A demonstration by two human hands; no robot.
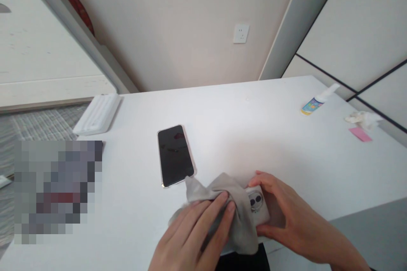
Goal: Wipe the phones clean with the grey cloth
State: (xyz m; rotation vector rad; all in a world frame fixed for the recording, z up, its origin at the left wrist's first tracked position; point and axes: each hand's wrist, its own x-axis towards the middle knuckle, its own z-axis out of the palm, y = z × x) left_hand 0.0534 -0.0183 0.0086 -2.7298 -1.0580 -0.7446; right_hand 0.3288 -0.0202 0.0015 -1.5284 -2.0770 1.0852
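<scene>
A white phone (261,217), its camera side up, is gripped at the edges by my right hand (288,216), thumb and fingers on opposite sides. Draped over most of the phone is a grey cloth (243,220), so only the camera end shows. My left hand (197,230) presses the cloth down on the phone, fingers bunched together in its folds. Just beyond the cloth lies a second phone (175,155), black screen up, in a clear case; a corner of the cloth reaches its near end.
On the white table (133,203), a spray bottle (316,100) lies far right near crumpled tissue (362,119) and a pink paper slip (360,134). A white flat box (98,114) sits at the back left corner. A blurred-out item (63,190) lies at the left edge.
</scene>
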